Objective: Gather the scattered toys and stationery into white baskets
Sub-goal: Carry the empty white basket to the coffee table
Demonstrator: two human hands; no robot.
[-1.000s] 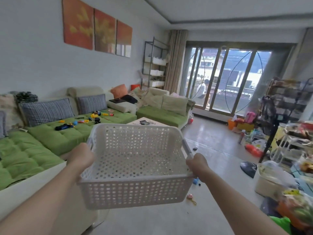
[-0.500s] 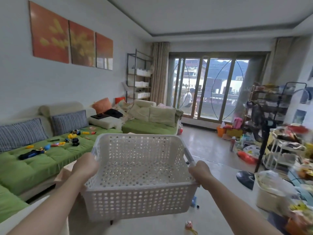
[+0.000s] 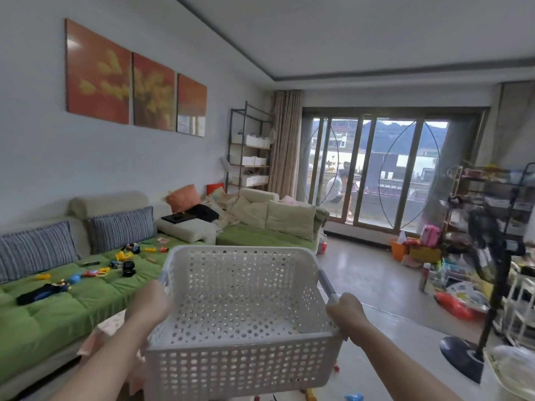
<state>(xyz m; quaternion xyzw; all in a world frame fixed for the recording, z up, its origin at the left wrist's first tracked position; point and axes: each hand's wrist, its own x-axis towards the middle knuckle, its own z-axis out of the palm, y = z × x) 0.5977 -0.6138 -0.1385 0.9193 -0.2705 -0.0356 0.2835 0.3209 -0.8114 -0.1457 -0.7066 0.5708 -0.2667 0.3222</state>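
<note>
One white basket [image 3: 240, 369] is held out between two hands. The left hand [image 3: 149, 303] clasps its left rim and the right hand [image 3: 346, 311] is wrapped round the grey handle [image 3: 326, 283] on its right side, so the basket sits level between them. Beyond it, small toys [image 3: 127, 267] lie scattered over the green sofa [image 3: 58, 308], too small to count surely. Two striped cushions [image 3: 121, 227] lean behind them, and three orange panels [image 3: 153, 92] hang above.

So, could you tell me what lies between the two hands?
The empty white basket, which the left hand and right hand grip by its sides; head view.
</note>
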